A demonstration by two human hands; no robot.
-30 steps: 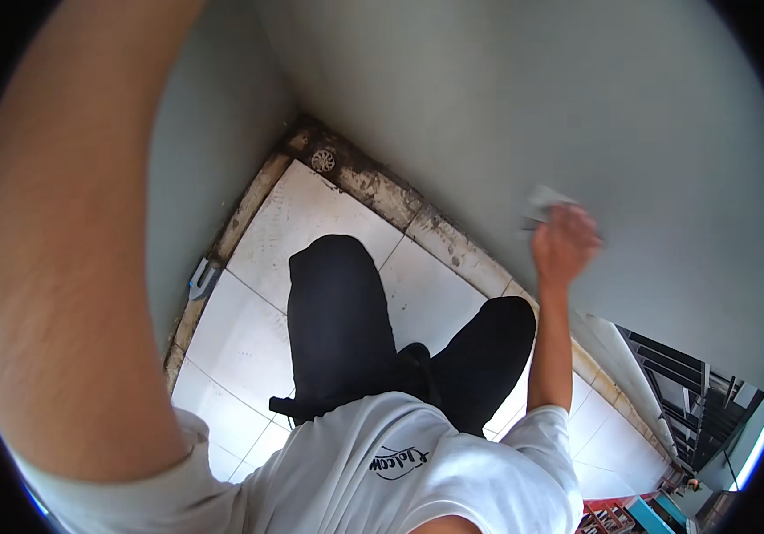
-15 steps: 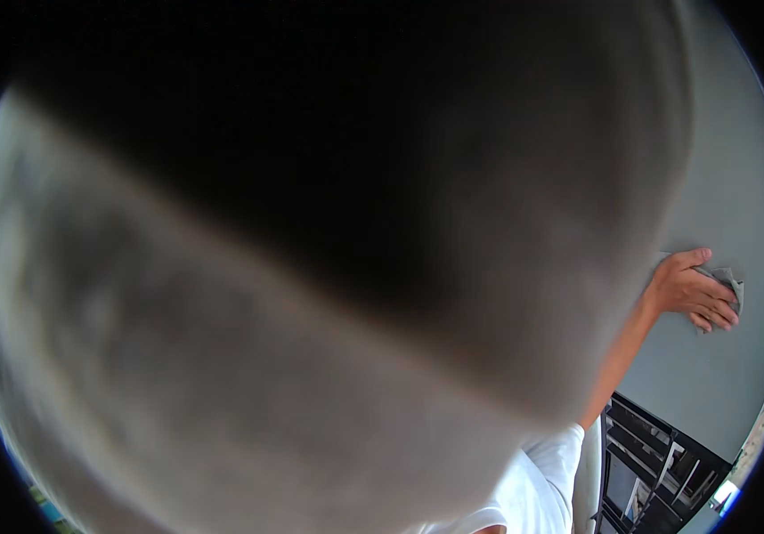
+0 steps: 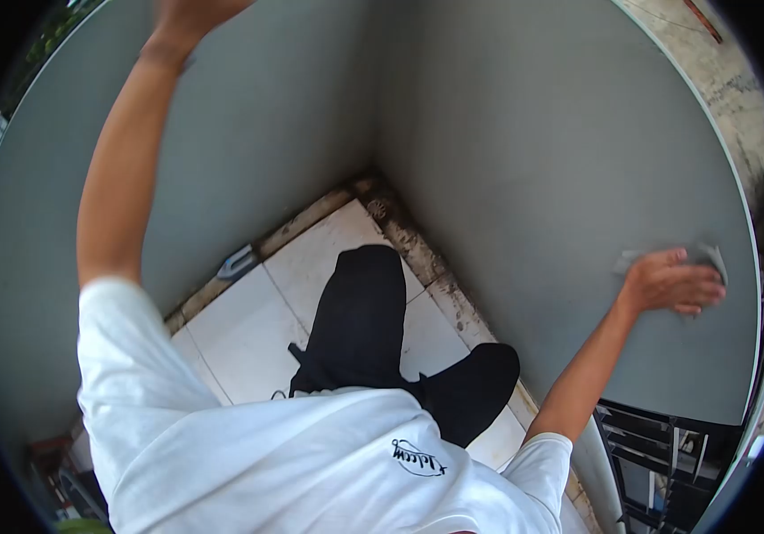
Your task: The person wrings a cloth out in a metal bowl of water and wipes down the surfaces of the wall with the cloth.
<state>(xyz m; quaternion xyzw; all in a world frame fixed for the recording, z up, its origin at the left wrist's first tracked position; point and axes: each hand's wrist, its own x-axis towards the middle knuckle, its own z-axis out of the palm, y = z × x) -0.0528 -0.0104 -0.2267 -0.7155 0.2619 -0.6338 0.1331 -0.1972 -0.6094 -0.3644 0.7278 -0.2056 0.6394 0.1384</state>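
My right hand (image 3: 674, 283) lies against the grey wall panel (image 3: 569, 160) on the right, blurred by motion. Under its palm and fingers is a crumpled, thin grey cloth (image 3: 710, 258); its exact material is hard to make out. My left hand (image 3: 197, 16) is raised at the top left, in front of the other grey wall (image 3: 266, 116). The frame edge cuts off its fingers, so what they hold, if anything, is hidden.
Two grey walls meet in a corner above white floor tiles (image 3: 311, 254) with a stained, rough border. A small flat blue-grey tool (image 3: 238, 262) rests by the left wall's foot. My black-clad legs (image 3: 355, 320) are on the floor. A black metal rack (image 3: 667, 454) stands lower right.
A large blurred shape that covered most of the view is gone, and the corner, floor and my left arm now show. My right hand with the cloth remains on the right wall.
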